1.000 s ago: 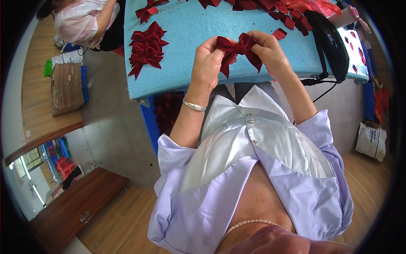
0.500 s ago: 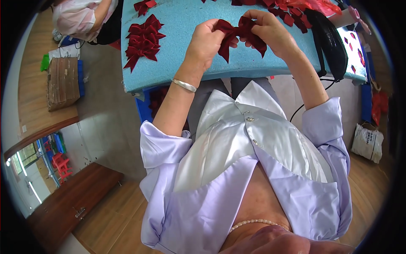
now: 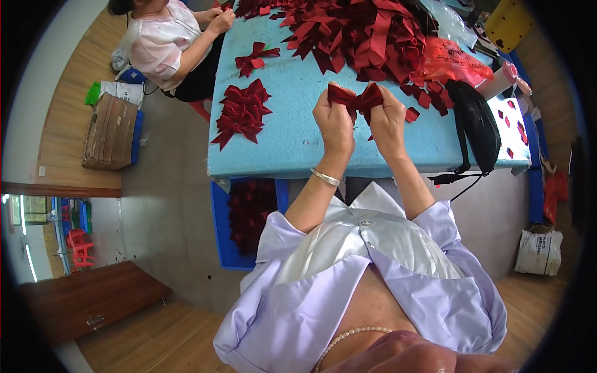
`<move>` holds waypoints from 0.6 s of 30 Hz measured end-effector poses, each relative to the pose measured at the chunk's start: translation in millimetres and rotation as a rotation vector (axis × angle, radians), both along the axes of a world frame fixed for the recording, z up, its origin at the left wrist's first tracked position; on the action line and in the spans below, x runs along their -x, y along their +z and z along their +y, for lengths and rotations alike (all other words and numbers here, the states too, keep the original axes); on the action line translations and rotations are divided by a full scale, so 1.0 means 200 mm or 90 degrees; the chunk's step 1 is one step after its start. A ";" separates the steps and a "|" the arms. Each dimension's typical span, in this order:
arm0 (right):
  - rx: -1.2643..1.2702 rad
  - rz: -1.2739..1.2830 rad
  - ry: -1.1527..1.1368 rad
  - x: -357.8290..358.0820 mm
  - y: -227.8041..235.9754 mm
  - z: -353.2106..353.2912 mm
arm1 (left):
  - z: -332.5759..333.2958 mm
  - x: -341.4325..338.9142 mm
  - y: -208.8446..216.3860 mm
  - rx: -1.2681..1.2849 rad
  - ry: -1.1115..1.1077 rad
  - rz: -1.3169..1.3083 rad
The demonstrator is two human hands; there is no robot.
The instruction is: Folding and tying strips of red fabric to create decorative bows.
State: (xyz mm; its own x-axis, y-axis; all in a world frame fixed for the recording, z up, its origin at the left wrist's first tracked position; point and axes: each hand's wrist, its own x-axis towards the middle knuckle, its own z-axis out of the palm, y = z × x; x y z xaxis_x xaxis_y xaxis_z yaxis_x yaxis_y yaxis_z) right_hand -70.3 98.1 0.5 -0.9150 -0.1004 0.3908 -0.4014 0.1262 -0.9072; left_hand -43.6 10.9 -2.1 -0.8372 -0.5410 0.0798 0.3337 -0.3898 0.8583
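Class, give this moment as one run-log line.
left hand: holds dark-red bow | right hand: holds same bow | nearby: bow cluster on blue tabletop

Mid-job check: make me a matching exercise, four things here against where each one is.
1. held bow
2. black bag
3. blue bin
4. bow cluster

A. below the table's near edge
B. on the table, left of the hands
C. between left hand and right hand
D. at the table's right

Pairs: 1-C; 2-D; 3-A; 4-B
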 end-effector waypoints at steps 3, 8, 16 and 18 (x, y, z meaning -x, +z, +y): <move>0.077 -0.040 0.010 0.00 0.00 -0.02 | 0.01 0.00 0.02 -0.068 0.011 -0.010; 0.123 -0.018 0.021 0.00 0.01 -0.04 | 0.00 0.00 0.05 -0.099 0.020 -0.009; 0.152 -0.037 0.036 -0.03 0.02 -0.06 | 0.02 -0.01 0.07 -0.082 0.028 -0.007; 0.209 -0.045 0.032 -0.03 0.02 -0.07 | 0.02 -0.01 0.07 -0.114 0.049 0.001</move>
